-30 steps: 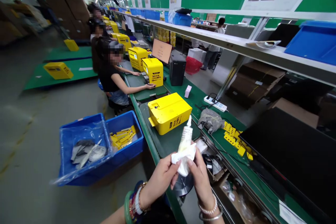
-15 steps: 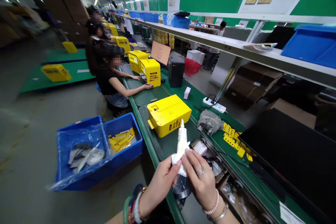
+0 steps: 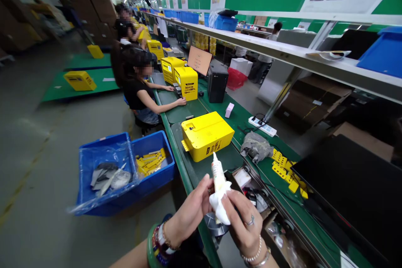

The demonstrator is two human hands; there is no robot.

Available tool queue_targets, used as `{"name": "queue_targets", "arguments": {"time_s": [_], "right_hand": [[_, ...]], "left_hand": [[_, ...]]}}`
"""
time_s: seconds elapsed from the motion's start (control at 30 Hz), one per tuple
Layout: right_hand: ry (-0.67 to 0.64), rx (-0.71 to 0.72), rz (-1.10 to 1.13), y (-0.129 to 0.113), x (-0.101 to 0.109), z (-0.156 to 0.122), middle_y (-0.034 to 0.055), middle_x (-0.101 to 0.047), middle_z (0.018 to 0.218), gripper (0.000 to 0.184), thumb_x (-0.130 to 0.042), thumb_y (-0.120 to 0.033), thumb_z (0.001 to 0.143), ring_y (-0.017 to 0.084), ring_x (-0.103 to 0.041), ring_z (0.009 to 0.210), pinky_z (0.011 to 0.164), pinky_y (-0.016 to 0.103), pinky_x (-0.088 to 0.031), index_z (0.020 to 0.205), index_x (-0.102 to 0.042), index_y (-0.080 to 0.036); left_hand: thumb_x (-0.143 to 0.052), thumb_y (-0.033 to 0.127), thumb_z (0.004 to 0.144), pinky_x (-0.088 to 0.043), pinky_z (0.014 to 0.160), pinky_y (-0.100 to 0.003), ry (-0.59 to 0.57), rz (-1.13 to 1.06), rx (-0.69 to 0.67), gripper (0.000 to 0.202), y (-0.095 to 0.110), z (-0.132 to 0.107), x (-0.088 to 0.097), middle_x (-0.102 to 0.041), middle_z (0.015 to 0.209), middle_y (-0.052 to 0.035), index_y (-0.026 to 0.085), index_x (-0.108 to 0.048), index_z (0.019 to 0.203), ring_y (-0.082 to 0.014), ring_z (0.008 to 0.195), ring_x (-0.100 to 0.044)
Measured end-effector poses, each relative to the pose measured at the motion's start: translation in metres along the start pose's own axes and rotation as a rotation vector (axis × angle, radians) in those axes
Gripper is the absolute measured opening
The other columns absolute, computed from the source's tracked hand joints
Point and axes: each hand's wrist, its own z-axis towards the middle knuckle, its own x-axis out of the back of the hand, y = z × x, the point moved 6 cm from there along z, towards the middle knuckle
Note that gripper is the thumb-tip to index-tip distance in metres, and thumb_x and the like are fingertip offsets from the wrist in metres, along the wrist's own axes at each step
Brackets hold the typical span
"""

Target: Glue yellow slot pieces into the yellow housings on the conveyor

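From my camera, I see the right hand (image 3: pixel 245 222) pinching a crumpled white cloth (image 3: pixel 220 206) between thumb and fingers, the cloth wrapped around the lower part of a white tube (image 3: pixel 217 170). The left hand (image 3: pixel 191 206) is loosely curled, its thumb raised beside the tube; its fingertips run behind the tube and cloth, so I can't tell whether they grip. The tube stands tilted above the edge of the green conveyor (image 3: pixel 201 171), nozzle up, in front of the yellow box (image 3: pixel 207 136) lying on the belt. Compared with half a second ago, the left thumb has come off the cloth, and the nozzle leans left instead of slightly right.
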Motion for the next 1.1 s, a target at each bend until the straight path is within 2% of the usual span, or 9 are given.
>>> {"name": "queue_targets", "arguments": {"time_s": [0.1, 0.3, 0.4, 0.53, 0.63, 0.73, 0.83, 0.97, 1.1], "right_hand": [[-0.065, 0.011, 0.005, -0.003, -0.005, 0.000, 0.0173, -0.070, 0.104, 0.035, -0.060, -0.002, 0.084, 0.026, -0.062, 0.107, 0.085, 0.039, -0.058, 0.119, -0.064, -0.006], [-0.102, 0.019, -0.031, -0.009, -0.008, 0.006, 0.0196, -0.068, 0.100, 0.027, -0.049, -0.018, 0.093, 0.029, -0.061, 0.100, 0.080, 0.046, -0.057, 0.110, -0.066, -0.004], [-0.076, -0.015, -0.026, -0.009, -0.008, 0.005, 0.0188, -0.067, 0.098, 0.024, -0.049, -0.011, 0.090, 0.028, -0.060, 0.097, 0.076, 0.044, -0.057, 0.107, -0.065, -0.005], [0.013, -0.145, 0.031, -0.002, -0.007, 0.001, 0.0116, -0.065, 0.091, 0.022, -0.056, -0.005, 0.084, 0.023, -0.060, 0.090, 0.073, 0.038, -0.056, 0.102, -0.063, -0.014], [0.019, -0.475, 0.272, 0.014, -0.015, -0.005, 0.0076, -0.063, 0.091, 0.020, -0.061, -0.014, 0.084, 0.019, -0.061, 0.082, 0.068, 0.032, -0.054, 0.104, -0.061, -0.018], [0.019, -1.075, 0.730, 0.034, -0.039, -0.024, 0.0052, -0.066, 0.089, 0.020, -0.061, -0.030, 0.087, 0.017, -0.063, 0.075, 0.065, 0.029, -0.054, 0.104, -0.062, -0.019], [0.169, -1.538, 1.271, 0.032, -0.069, -0.038, 0.0046, -0.072, 0.090, 0.032, -0.070, -0.038, 0.080, 0.017, -0.067, 0.076, 0.071, 0.030, -0.056, 0.104, -0.063, -0.019], [0.236, -1.739, 1.611, 0.018, -0.101, -0.039, 0.0049, -0.075, 0.092, 0.033, -0.077, -0.033, 0.074, 0.016, -0.070, 0.080, 0.075, 0.028, -0.058, 0.101, -0.065, -0.018], [0.142, -1.736, 1.685, -0.001, -0.129, -0.033, 0.0044, -0.075, 0.088, 0.033, -0.077, -0.038, 0.073, 0.017, -0.070, 0.070, 0.065, 0.031, -0.060, 0.097, -0.065, -0.018]], "left_hand": [[-0.051, 0.047, 0.091, -0.050, 0.076, -0.030, 0.073, -0.082, 0.049, 0.046, -0.003, 0.003, 0.006, -0.069, 0.088, -0.0099, 0.010, -0.063, 0.115, -0.0193, 0.081, -0.062], [-0.062, 0.049, 0.085, -0.047, 0.089, -0.031, 0.146, 0.019, -0.067, 0.047, 0.000, 0.000, 0.012, -0.069, 0.108, -0.0080, 0.016, -0.063, 0.118, -0.0204, 0.098, -0.060], [-0.060, 0.049, 0.087, -0.044, 0.094, -0.032, 0.126, 0.108, -0.119, 0.050, 0.005, -0.005, 0.006, -0.065, 0.119, -0.0067, 0.020, -0.057, 0.127, -0.0217, 0.108, -0.057], [-0.057, 0.048, 0.088, -0.040, 0.100, -0.033, 0.116, 0.251, -0.184, 0.050, 0.011, -0.011, -0.004, -0.062, 0.123, -0.0059, 0.022, -0.053, 0.131, -0.0219, 0.114, -0.053], [-0.055, 0.050, 0.089, -0.041, 0.097, -0.030, 0.118, 0.423, -0.266, 0.045, 0.017, -0.013, -0.006, -0.062, 0.115, -0.0058, 0.021, -0.056, 0.123, -0.0207, 0.109, -0.053], [-0.047, 0.049, 0.093, -0.044, 0.082, -0.029, 0.090, 0.621, -0.312, 0.036, 0.021, -0.015, 0.001, -0.061, 0.097, -0.0044, 0.019, -0.059, 0.109, -0.0175, 0.091, -0.055], [-0.042, 0.048, 0.095, -0.044, 0.073, -0.027, 0.117, 0.710, -0.297, 0.035, 0.018, -0.018, 0.025, -0.059, 0.092, -0.0040, 0.018, -0.059, 0.103, -0.0159, 0.084, -0.053], [-0.043, 0.050, 0.094, -0.044, 0.064, -0.026, 0.215, 0.659, -0.237, 0.037, 0.011, -0.028, 0.068, -0.060, 0.092, -0.0057, 0.017, -0.059, 0.102, -0.0177, 0.086, -0.055], [-0.047, 0.050, 0.092, -0.043, 0.060, -0.025, 0.244, 0.615, -0.239, 0.036, 0.019, -0.040, 0.087, -0.058, 0.084, -0.0037, 0.017, -0.060, 0.098, -0.0147, 0.073, -0.054]]}}
